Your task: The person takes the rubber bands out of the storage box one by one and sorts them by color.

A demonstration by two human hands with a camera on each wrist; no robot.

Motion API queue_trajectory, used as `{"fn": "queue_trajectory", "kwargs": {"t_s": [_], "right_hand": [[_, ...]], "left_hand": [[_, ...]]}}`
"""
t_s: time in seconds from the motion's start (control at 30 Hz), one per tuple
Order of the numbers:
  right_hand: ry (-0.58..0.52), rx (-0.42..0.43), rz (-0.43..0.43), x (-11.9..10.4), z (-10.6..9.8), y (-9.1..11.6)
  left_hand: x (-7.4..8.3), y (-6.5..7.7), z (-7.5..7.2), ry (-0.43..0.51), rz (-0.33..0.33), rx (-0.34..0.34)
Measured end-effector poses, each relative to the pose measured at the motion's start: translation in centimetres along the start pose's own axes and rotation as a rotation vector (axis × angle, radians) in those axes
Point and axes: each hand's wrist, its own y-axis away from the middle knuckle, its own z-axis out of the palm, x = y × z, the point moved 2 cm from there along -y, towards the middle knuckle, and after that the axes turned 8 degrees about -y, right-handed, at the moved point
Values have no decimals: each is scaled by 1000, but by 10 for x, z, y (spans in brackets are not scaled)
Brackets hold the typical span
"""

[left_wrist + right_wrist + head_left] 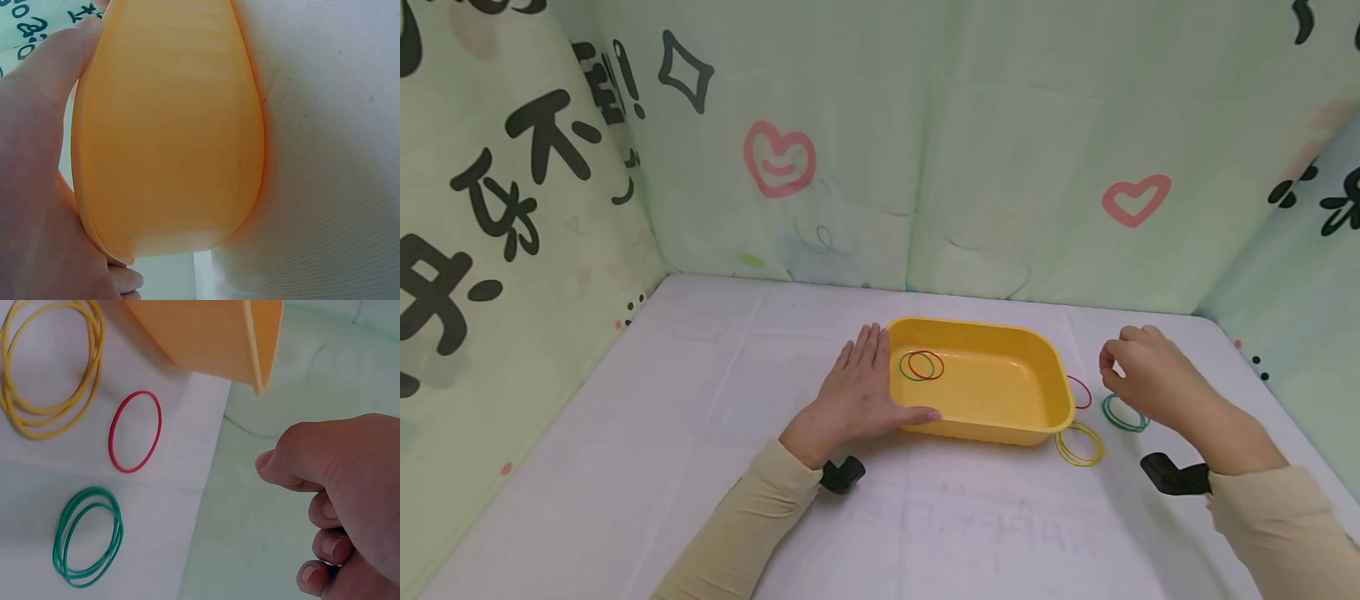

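A yellow plastic bin [977, 329] stands on the table. Inside it, toward the left, a green rubber band [901, 367] and a red rubber band [943, 365] overlap. My left hand [861, 396] lies along the bin's left end with straight fingers, its thumb stretched along the front rim. In the left wrist view the bin wall [169, 131] fills the middle. Raised off the table, my right hand [1157, 379] has loosely bent fingers and nothing visible in them. It is nearest to several green rubber bands [119, 531].
Right of the bin lie a single red rubber band [160, 425] and several yellow rubber bands [97, 369]. A white cloth covers the table [700, 467]. Printed fabric walls [1000, 125] enclose the back and both sides.
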Motion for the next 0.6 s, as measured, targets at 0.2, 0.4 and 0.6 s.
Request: {"fn": "queue_trajectory", "kwargs": {"t_s": [0.2,0.4,0.6], "right_hand": [[-8,0,-32,-16,-1,-11],[-12,14,-64,-28,1,-18],[-36,1,-65,-44,6,-26]], "left_hand": [[0,0,0,11,5,-3],[0,-1,0,11,4,-2],[0,-1,1,5,1,-6]]}}
